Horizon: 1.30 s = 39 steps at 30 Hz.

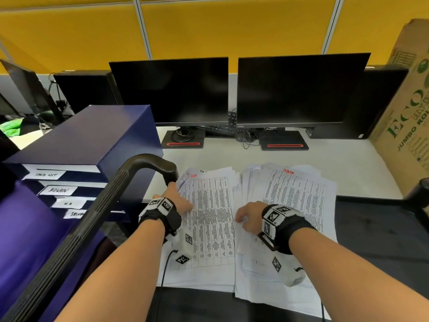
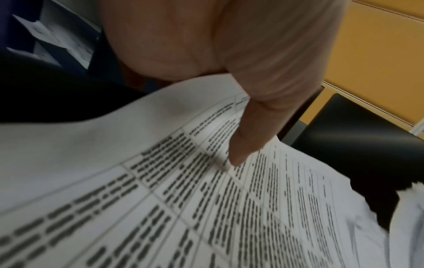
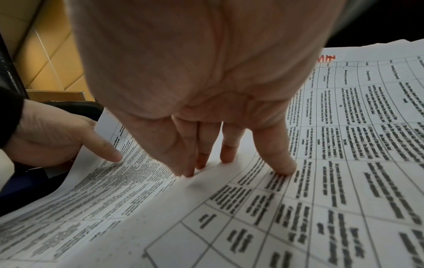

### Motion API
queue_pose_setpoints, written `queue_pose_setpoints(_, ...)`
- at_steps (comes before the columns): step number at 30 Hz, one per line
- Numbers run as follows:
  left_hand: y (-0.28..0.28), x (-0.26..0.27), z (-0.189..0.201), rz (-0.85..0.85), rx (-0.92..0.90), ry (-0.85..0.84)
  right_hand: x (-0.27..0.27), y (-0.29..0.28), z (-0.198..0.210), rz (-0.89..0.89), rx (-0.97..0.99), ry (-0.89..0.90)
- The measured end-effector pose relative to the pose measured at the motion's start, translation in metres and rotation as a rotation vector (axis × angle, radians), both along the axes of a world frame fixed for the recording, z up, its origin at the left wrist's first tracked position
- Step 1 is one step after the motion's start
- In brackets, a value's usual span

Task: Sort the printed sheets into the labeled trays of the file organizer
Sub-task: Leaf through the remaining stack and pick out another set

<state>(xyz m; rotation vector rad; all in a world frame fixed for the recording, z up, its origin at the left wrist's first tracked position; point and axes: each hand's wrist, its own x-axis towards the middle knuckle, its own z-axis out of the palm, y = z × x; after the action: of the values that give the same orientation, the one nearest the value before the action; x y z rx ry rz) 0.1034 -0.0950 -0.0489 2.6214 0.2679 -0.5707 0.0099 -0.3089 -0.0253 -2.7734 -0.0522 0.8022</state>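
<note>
1. The blue file organizer [image 1: 88,140] sits at about 10 o'clock from the hands, on the left of the desk [image 1: 325,168]. Its trays face the person, each with a white handwritten label.
2. One label [image 1: 59,190] clearly reads "ADMIN". The one below reads "HR". The top label and the bottom one, which starts with "S", are too blurred or cut off to read fully.
3. Two piles of printed sheets lie side by side on the desk at 12 o'clock, long axis running away from the person towards the monitors.
4. The left pile [image 1: 209,228] shows printed tables, with a red handwritten mark at its far edge that I cannot read.
5. The right pile [image 1: 299,194] is loosely fanned. Its top sheet carries red handwriting at the far edge; in the right wrist view only the ending "MIN" shows.
6. The left hand [image 1: 176,201] grips the left edge of the left pile's top sheet, thumb [image 2: 247,137] pressed on top, with the paper bowing up under it.
7. The right hand [image 1: 248,217] rests between the piles, its fingers [image 3: 280,163] nearly straight and a little apart, tips pressing the paper, holding nothing.
8. At 2 o'clock stands a cardboard box [image 1: 404,108] printed "ECO" and "JUMBO".
9. Two dark monitors [image 1: 232,89] stand at 12 o'clock.
</note>
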Motion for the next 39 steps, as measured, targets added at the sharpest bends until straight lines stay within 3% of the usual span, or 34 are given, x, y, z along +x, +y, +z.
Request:
queue_pose_setpoints(3, 0.002, -0.001, 0.01, -0.043, 0.014, 0.017, 0.0, 0.0, 0.002, 0.006, -0.005, -0.004)
queue_pose_setpoints(7, -0.006, -0.009, 0.02, -0.12, 0.176, -0.014, -0.001, 0.0, 0.004, 0.016, -0.017, -0.006)
queue_pose_setpoints(11, -0.002, -0.004, 0.014, -0.099, 0.146, -0.027, 0.0, -0.002, 0.001, 0.02, -0.011, 0.004)
queue_pose_setpoints(15, -0.018, -0.006, 0.016, -0.128, 0.368, -0.03, 0.002, -0.002, 0.0, 0.019, -0.014, 0.001)
queue_pose_setpoints(17, -0.029, -0.007, 0.013, -0.109, 0.381, -0.012, 0.001, -0.003, -0.001, 0.013, -0.017, -0.001)
queue_pose_setpoints(26, 0.003, 0.023, 0.001, 0.16, -0.139, -0.043, 0.004, -0.006, -0.002, -0.011, 0.008, 0.001)
queue_pose_setpoints(30, 0.011, 0.024, -0.001, 0.103, -0.183, -0.066, 0.005, -0.006, 0.0, 0.007, 0.002, 0.01)
queue_pose_setpoints(35, 0.012, 0.004, -0.005, 0.035, -0.264, -0.266, 0.005, -0.005, 0.0, 0.003, -0.005, 0.015)
queue_pose_setpoints(39, 0.014, -0.022, -0.003, -0.145, -0.276, -0.162, 0.004, -0.005, -0.002, -0.028, -0.002, 0.001)
